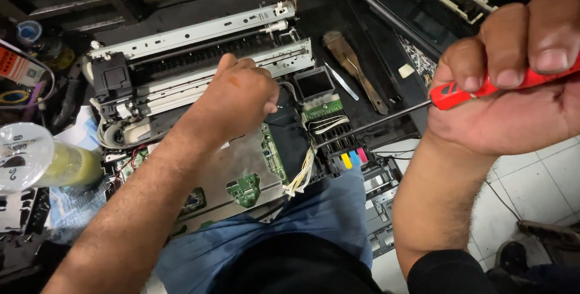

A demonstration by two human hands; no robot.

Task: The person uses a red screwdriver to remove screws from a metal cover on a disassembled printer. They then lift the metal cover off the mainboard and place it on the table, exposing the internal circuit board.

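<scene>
1. While the dismantled inkjet printer chassis [199,58] rests across the person's lap, the left hand [238,97] lies on its middle section, fingers curled down against the metal frame; whether they clasp any part cannot be told, as the fingertips are hidden.
2. The right hand [513,82] is closed firmly round the red handle of a screwdriver [423,108], thumb and fingers wrapped over it.
3. The screwdriver's dark shaft runs down and left from the handle; its tip sits at the black ink cartridge carriage [314,131], just beside a small green circuit board [322,109].
4. A bundle of pale wires [302,176] hangs from the carriage toward the lap.
5. Yellow, blue and pink ink ports [354,158] sit in a row at the carriage's lower right edge.
6. A second green board [244,188] is fixed to the grey metal plate below the left hand.
7. A wooden-handled brush [353,67] and metal tweezers [341,81] lie on the black surface beyond the carriage.
8. A plastic bottle of yellowish liquid [48,161] stands at the left.
</scene>
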